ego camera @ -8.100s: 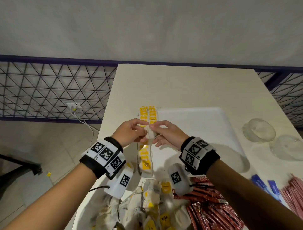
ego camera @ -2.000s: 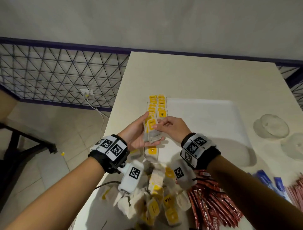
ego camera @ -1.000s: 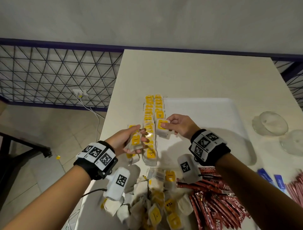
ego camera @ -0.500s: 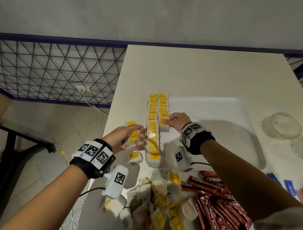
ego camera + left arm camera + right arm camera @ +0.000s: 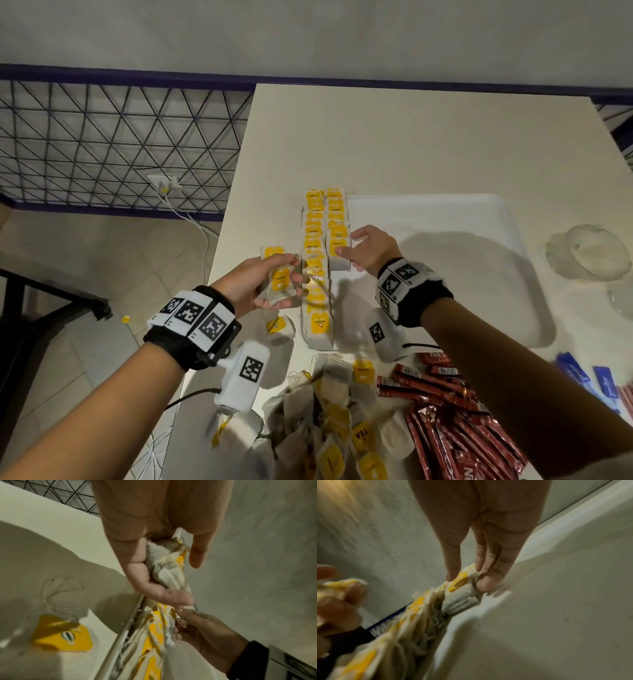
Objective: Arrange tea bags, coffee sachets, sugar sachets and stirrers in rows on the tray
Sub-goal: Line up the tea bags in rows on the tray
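Note:
A white tray [image 5: 428,200] lies on the table. Two rows of tea bags with yellow tags run along its left edge, a long left row [image 5: 315,274] and a shorter right row [image 5: 336,219]. My right hand [image 5: 346,245] reaches over the right row with straight fingers. Its thumb and fingertips touch the nearest tea bag [image 5: 338,255] of that row, which also shows in the right wrist view [image 5: 462,596]. My left hand [image 5: 274,284] hovers just left of the tray and grips a small stack of tea bags [image 5: 279,279], bunched between thumb and fingers [image 5: 168,566].
A pile of loose tea bags [image 5: 329,428] lies at the table's front, with red coffee sachets [image 5: 455,418] and blue sachets [image 5: 582,373] to its right. One tea bag [image 5: 279,325] lies left of the tray. Two glass dishes [image 5: 589,253] stand at the far right.
My right hand took a tea bag from the left hand's stack and laid it at the near end of the right row. The left hand drew back to the left with the stack.

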Action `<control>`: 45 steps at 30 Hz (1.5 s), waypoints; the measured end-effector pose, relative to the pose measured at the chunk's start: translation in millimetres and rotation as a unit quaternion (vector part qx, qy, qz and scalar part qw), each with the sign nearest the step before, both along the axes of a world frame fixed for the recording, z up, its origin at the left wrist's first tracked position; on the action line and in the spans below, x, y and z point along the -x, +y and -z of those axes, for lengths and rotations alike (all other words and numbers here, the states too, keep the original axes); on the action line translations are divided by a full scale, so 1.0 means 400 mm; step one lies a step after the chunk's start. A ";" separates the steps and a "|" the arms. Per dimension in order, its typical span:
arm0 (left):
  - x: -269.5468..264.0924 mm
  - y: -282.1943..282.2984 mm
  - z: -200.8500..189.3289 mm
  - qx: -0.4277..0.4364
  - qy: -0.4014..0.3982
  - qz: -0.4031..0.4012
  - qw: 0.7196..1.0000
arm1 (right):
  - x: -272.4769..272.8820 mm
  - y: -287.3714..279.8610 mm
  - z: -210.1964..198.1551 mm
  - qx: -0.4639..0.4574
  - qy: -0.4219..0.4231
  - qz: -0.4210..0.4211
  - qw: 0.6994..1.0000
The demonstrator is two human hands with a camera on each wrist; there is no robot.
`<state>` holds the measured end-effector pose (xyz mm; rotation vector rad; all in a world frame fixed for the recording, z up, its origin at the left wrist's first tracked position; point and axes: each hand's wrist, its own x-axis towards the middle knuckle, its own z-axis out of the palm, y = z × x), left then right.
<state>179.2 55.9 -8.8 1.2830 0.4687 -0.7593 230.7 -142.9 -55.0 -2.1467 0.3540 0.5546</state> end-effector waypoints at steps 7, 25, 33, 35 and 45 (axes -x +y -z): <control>0.012 -0.003 0.000 0.014 0.014 -0.007 1.000 | 0.004 0.007 0.005 0.001 0.002 0.023 1.000; 0.015 0.007 -0.010 0.117 0.058 -0.041 0.991 | 0.002 -0.010 -0.013 0.017 -0.069 0.015 0.997; 0.038 -0.033 -0.029 0.101 0.011 0.045 0.994 | 0.101 0.028 -0.127 -0.135 -0.063 -0.108 0.983; 0.048 -0.040 -0.033 0.102 0.008 0.055 0.993 | 0.122 0.032 -0.144 -0.162 -0.048 -0.123 0.978; 0.077 -0.053 -0.047 0.104 -0.030 0.037 0.993 | 0.155 0.027 -0.159 -0.132 -0.077 -0.130 0.980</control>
